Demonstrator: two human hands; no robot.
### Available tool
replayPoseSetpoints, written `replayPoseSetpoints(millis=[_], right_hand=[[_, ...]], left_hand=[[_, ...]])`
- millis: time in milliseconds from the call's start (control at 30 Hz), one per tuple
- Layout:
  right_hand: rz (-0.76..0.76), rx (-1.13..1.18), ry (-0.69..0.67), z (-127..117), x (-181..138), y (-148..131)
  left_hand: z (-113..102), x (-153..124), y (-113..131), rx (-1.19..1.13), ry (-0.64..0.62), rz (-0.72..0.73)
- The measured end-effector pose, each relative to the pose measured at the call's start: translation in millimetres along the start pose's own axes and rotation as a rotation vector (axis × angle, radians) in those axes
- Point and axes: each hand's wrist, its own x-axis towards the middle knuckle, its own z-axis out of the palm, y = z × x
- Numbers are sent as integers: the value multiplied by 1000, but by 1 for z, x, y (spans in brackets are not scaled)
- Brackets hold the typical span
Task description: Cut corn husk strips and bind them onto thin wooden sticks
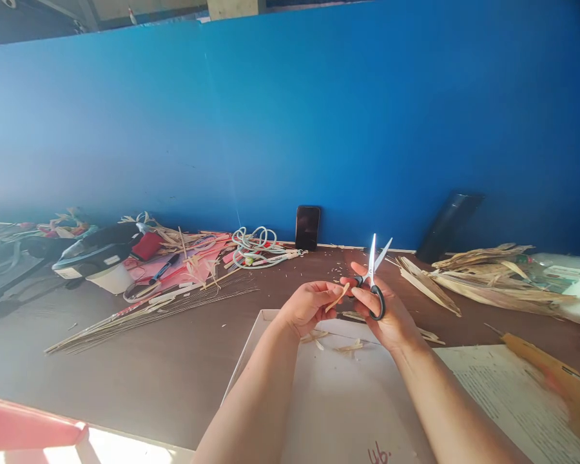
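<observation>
My left hand (312, 308) is closed in a pinch on a thin tan strip of dried husk (337, 300). Across from it, my right hand (389, 319) holds a pair of scissors (372, 276) with black handles, its fingers through the loops. The blades point upward, away from the strip, and stand slightly apart. The two hands are close together, and the fingertips of the right are at or near the strip; whether they touch it I cannot tell. Beneath them lies a shallow white box lid (314, 386), with a few husk scraps (350, 348) on it.
A phone (308, 227) leans on the blue wall. To the left lie a coiled pale cord (256, 241), thin wires (174, 309) and pink sheet material (193, 261). Dried husks (483, 280), a black cylinder (447, 225) and a printed sheet (507, 393) are at right.
</observation>
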Motion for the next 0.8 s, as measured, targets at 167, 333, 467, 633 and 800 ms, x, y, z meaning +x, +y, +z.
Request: replayPoseSetpoints(millis=[167, 333, 467, 633, 800], right_hand=[[7, 36, -19, -1, -1, -1], [10, -14, 8, 0, -1, 0], [11, -59, 22, 1, -1, -1], [-16, -165, 50, -1, 0, -3], [-29, -258, 68, -2, 1, -3]], left_hand=[[2, -1, 0, -30, -28, -38], [6, -3, 0, -10, -29, -52], [8, -3, -1, 73, 2, -32], [6, -1, -2, 180, 88, 56], [2, 3, -5, 269, 125, 111]])
